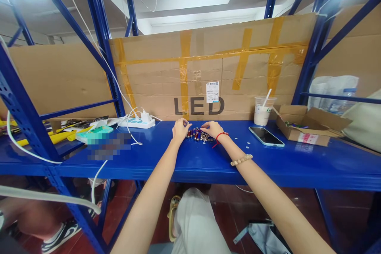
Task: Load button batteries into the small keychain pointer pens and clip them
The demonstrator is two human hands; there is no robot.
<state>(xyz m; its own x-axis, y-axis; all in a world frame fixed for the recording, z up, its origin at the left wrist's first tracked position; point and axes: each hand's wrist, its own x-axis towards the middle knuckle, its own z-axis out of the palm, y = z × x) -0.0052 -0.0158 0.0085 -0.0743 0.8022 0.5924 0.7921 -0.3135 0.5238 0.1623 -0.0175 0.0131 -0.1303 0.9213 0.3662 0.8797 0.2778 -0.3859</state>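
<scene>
A small heap of shiny little pieces (200, 135), some dark red or purple and some silvery, lies on the blue shelf top (143, 158). At the heap's left edge is my left hand (179, 129), its fingers curled and the tips drawn together. My right hand (213, 129), with a red cord on the wrist, reaches over the heap's right side. Its fingertips are bent inward and look pinched. Whatever sits between the fingertips of either hand is too small to make out. Both hands are close together, with the heap between them.
To the right are a phone (266, 136), a cup with a straw (262, 112) and an open cardboard box (309, 125). A white power strip (137, 122) with cables stands back left. Taped cardboard (154, 79) walls the rear; blue posts (102, 43) frame the sides.
</scene>
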